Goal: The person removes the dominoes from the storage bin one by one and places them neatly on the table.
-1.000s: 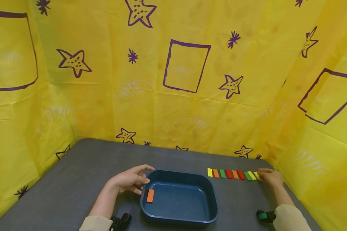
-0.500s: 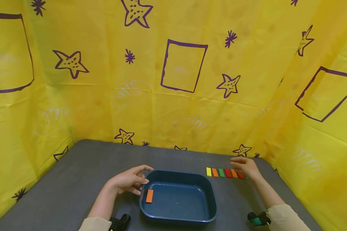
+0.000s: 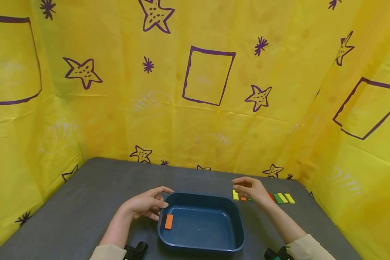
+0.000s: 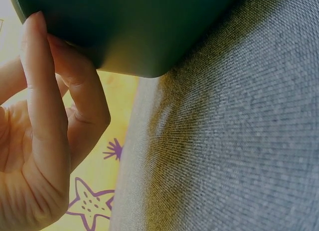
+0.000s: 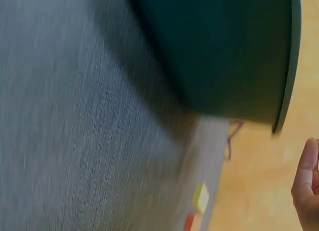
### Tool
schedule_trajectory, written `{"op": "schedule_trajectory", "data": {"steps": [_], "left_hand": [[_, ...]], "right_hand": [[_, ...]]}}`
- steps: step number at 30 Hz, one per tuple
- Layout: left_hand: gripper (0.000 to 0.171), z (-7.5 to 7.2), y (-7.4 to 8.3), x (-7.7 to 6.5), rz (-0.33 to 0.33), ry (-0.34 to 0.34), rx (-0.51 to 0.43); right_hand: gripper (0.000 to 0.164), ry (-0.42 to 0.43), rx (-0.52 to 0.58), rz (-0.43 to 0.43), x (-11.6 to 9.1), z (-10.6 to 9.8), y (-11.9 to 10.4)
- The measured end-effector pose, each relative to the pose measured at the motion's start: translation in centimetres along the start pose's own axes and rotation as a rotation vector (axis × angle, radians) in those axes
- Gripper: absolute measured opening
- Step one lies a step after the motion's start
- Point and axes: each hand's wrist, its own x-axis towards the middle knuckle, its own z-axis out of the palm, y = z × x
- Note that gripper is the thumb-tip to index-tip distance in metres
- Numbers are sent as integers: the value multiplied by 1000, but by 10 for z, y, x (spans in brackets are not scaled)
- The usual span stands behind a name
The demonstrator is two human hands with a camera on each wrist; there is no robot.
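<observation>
A dark blue plastic tub (image 3: 198, 249) sits in front of me, an orange block (image 3: 169, 221) inside it near the left wall. My left hand (image 3: 147, 204) holds the tub's left rim, thumb over the edge; bent fingers (image 4: 84, 91) meet its outer wall in the left wrist view. My right hand (image 3: 251, 189) is over the left part of a row of coloured blocks, thumb and forefinger apart with nothing seen between them. The leftmost yellow block (image 3: 235, 195) shows beside its fingertips; the hand hides several blocks behind it.
At the row's right end lie a green block (image 3: 277, 198) and two yellow blocks, the outer yellow block (image 3: 289, 198) being the last. Yellow cloth (image 3: 182, 137) with purple starfish hangs round the grey table (image 3: 117, 173).
My right hand has swept left along the row, from the rightmost yellow block to the left end, uncovering the right-hand blocks. My left hand and the tub have stayed put.
</observation>
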Motion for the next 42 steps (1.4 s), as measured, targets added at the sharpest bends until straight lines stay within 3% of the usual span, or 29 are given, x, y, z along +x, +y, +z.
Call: {"op": "schedule_trajectory", "data": {"steps": [7,16,29,33,42], "left_hand": [[53,2,2,1,3,2,6],[54,0,0,0,1,2,-1],[54,0,0,0,-1,-4,-2],[54,-1,0,-1,9,-9,-3],[55,-1,-1,-1,27,-27,-20]], "right_hand": [[40,-140,116,-7,-8,31,-16],[47,-292,216,70,-14,80,-31],[40,-356,148,71,-14,137,-34],[42,-375,182,79,-14,154,-34],[44,-356,185,115,-15,182,-37]]}}
